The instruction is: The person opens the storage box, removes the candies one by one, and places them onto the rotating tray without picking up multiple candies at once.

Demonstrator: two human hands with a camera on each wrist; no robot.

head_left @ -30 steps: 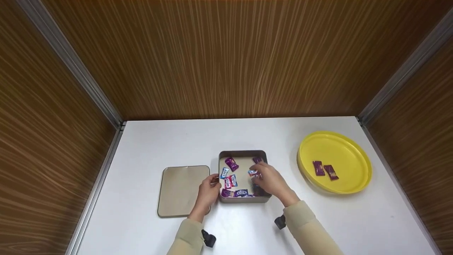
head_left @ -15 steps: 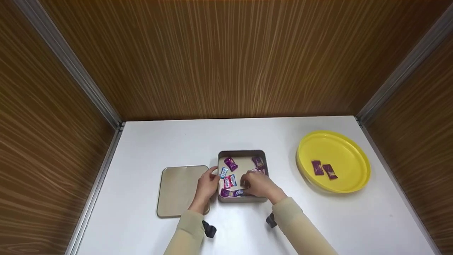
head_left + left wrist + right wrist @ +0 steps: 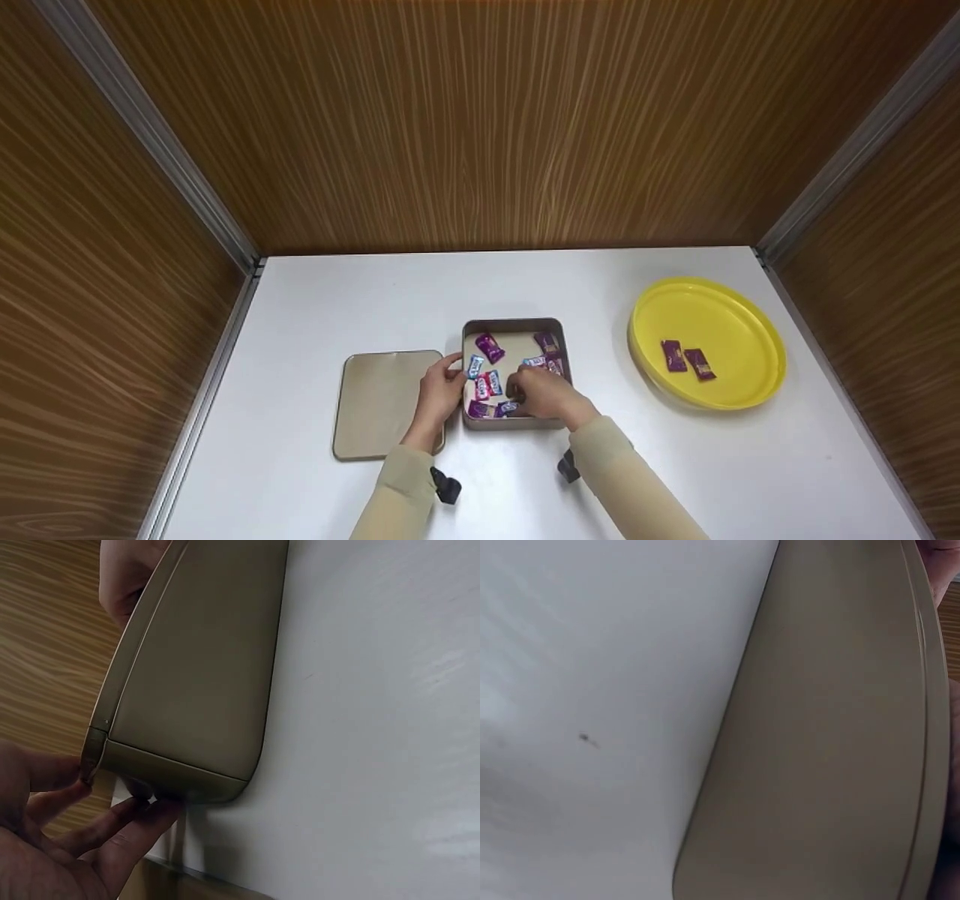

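Observation:
An open metal tin [image 3: 514,424] holds several wrapped candies. My left hand [image 3: 439,394] grips its left side, fingertips at the rim and against the outer wall in the left wrist view. My right hand [image 3: 544,394] reaches down inside the tin at the front right, fingers curled. Its fingertips are right by a blue-purple candy [image 3: 508,408]; I cannot tell whether they pinch one. A blue-white candy [image 3: 535,361] and a purple candy [image 3: 547,343] lie behind that hand. On the left are another purple candy [image 3: 490,347], a light blue candy [image 3: 475,366] and a pink candy [image 3: 482,387].
The tin's flat lid [image 3: 386,405] lies on the white table [image 3: 337,300], left of the tin and partly behind my left hand. A round yellow tray [image 3: 739,319] at the right bears two purple candies [image 3: 673,355]. Wood-grain panels [image 3: 480,127] enclose the table.
My right hand has let go of the blue-white candy at the tin's right side and moved forward-left, toward the tin's near edge. The left hand keeps its place on the tin.

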